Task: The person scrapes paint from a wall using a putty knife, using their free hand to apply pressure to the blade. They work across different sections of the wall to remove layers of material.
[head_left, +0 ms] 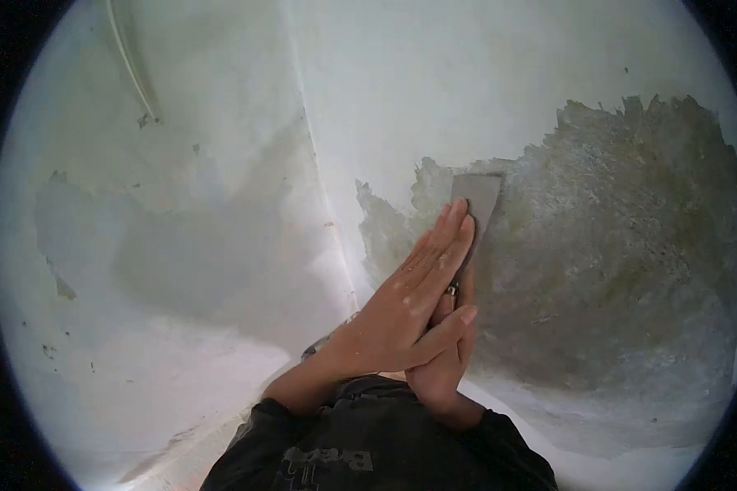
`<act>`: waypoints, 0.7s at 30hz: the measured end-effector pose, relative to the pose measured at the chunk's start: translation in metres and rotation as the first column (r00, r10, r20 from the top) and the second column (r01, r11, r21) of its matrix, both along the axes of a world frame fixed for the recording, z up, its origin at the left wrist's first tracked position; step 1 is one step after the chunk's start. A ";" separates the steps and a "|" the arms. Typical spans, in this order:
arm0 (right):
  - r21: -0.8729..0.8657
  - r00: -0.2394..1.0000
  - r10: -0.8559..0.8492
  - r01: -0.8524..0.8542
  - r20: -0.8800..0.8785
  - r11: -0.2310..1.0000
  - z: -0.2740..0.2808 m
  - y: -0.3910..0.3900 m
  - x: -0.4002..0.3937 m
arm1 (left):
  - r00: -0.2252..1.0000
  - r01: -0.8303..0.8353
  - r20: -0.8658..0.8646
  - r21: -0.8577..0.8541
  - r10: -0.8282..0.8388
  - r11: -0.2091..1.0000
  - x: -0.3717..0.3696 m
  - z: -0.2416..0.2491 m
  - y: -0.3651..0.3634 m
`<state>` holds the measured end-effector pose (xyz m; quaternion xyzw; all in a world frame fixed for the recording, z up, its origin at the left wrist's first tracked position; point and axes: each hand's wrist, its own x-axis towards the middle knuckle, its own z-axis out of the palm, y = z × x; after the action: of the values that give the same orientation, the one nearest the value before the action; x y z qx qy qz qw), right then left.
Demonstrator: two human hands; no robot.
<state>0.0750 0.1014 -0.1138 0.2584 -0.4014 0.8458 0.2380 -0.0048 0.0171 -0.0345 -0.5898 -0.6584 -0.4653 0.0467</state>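
Note:
A putty knife (483,192) with a wide, flat metal blade lies against the wall at the upper edge of a bare grey patch (598,245). My right hand (438,376) is closed around its handle, mostly hidden beneath the other hand. Over it lies my left hand (409,303), fingers stretched out flat along the blade and pressing on it. The left thumb rests across the right hand. Part of a metal fitting shows between the hands. The blade's top edge touches the ragged border of white coating (418,90).
An inside corner (315,164) runs down just left of the hands. On the left wall (180,368) are a shadow, small chipped spots and a cable (128,57) hanging from above. My dark shirt (385,442) fills the bottom of the view.

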 end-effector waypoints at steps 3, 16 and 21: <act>0.026 0.965 0.088 -0.084 -0.248 0.996 -0.020 -0.006 -0.014 | 0.999 0.042 -0.002 -0.052 -0.042 0.998 -0.008 0.011 -0.012; -0.011 0.693 -0.199 0.286 0.693 0.958 0.047 -0.040 0.004 | 0.999 0.037 -0.003 -0.119 -0.038 0.992 -0.014 0.012 -0.009; 0.071 0.860 -0.385 0.385 0.334 0.920 0.047 -0.042 -0.006 | 0.998 0.058 0.023 -0.079 -0.056 0.995 -0.015 0.013 -0.008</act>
<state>0.0694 0.0597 -0.0673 0.0227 -0.4807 0.8127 0.3286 -0.0194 0.0089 -0.0215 -0.6050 -0.6598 -0.4457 0.0030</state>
